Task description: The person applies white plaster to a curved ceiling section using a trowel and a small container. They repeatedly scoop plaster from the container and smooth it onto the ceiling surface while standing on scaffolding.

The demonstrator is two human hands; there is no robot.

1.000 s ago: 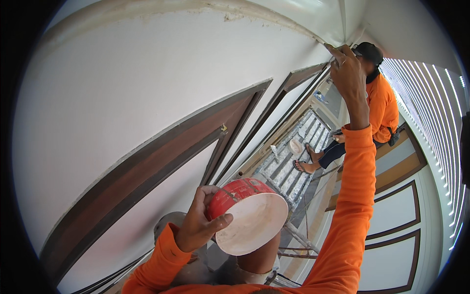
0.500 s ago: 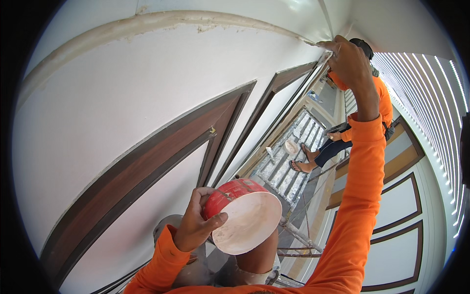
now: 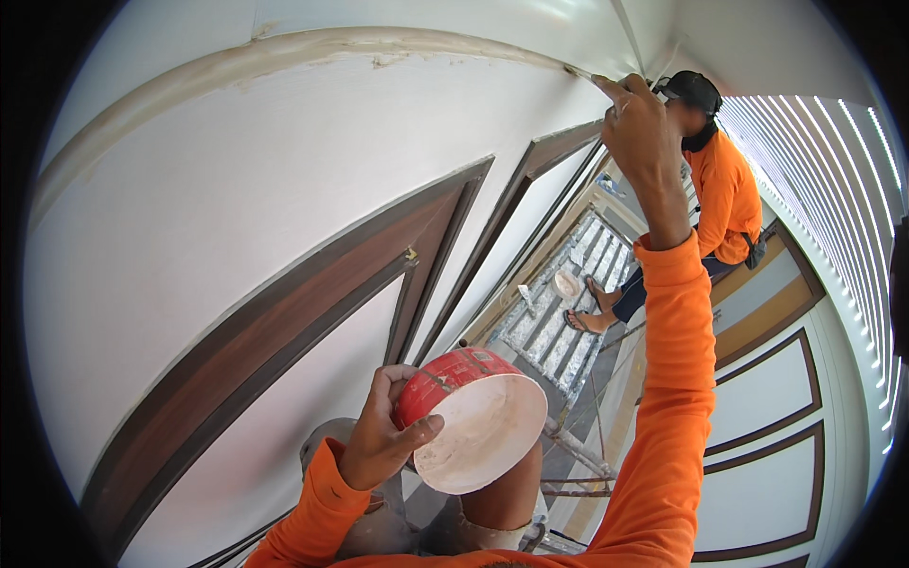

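Note:
My left hand [image 3: 390, 428] grips the rim of a red bowl [image 3: 454, 369], thumb inside and fingers around the outer wall. The bowl is tilted so that its mouth faces me, and pale putty [image 3: 478, 435] coats its inside. My right hand [image 3: 636, 123] is raised far ahead, at the top of the white wall [image 3: 312, 142]. Its fingers are closed on a mostly hidden putty knife [image 3: 574, 71], whose thin edge shows just beyond the fingertips. This edge lies against the beige filled joint [image 3: 398, 40] running along the wall top.
Ahead on the right, another person [image 3: 724, 194] in orange sits by a plaster-spotted slatted platform [image 3: 559, 327]. A small bowl [image 3: 565, 284] stands on that platform. Dark wooden frames [image 3: 312, 284] line the wall at left. Scaffold tubes [image 3: 582, 450] cross below my right arm.
My right hand has moved left along the joint, toward me. The other person's head and torso show more clearly now. My left hand and the bowl have barely shifted.

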